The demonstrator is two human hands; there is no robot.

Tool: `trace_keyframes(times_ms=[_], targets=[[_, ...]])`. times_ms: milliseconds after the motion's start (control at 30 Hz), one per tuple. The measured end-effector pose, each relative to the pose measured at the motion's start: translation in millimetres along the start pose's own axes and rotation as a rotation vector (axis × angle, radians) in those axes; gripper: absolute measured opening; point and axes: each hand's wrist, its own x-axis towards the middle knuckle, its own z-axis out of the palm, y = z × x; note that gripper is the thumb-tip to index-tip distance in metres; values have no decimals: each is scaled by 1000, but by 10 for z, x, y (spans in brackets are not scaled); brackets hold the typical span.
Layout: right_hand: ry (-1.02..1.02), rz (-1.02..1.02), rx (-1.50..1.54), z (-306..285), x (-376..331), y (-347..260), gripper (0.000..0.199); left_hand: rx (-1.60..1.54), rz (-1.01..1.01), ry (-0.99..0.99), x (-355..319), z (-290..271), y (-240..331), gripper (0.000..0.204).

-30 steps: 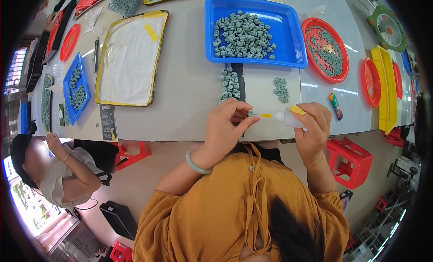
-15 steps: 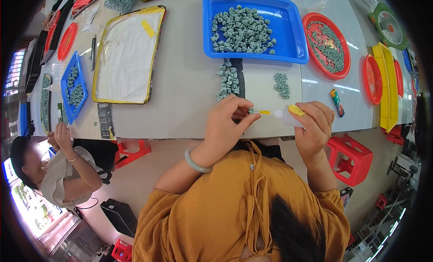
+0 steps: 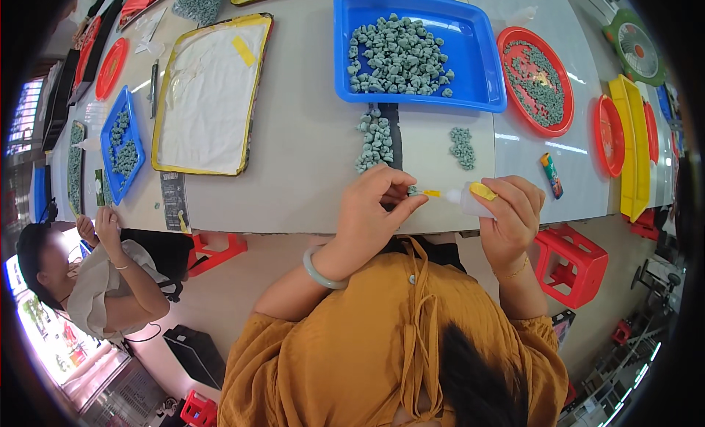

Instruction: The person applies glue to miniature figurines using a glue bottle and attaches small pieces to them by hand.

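Between thumb and fingers, my left hand (image 3: 376, 205) pinches a small grey-green piece (image 3: 413, 191) shaped like a tiny lump. Facing it, my right hand (image 3: 512, 218) is closed around a white squeeze bottle (image 3: 472, 204) lying on its side, with yellow tape on it. The bottle's thin yellow nozzle (image 3: 432, 193) points left, its end at or very close to the piece; whether they touch, I cannot tell. Just beyond my left hand lies a pile of similar lumps (image 3: 374, 142). A smaller cluster of finer pieces (image 3: 462, 148) lies farther right.
Many lumps fill part of a blue tray (image 3: 470, 96) at the back. Beside it stands a red round tray (image 3: 552, 127) with small pieces. A yellow-edged board (image 3: 205, 96) lies left, a small tube (image 3: 551, 176) right. A co-worker (image 3: 110, 280) sits at far left; a red stool (image 3: 573, 262) stands right.
The view has shifted slightly, so the table appears a little lower. Both hands keep nearly the same pose, with the nozzle still at the piece.
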Motion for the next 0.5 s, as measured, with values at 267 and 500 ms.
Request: trace_keyframes(times_ms=[267, 500], targets=[[43, -4, -9, 11, -22, 72, 32, 18, 36, 9, 8, 6, 6, 20], [11, 33, -13, -10, -26, 40, 28, -39, 28, -20, 23, 22, 22, 19]])
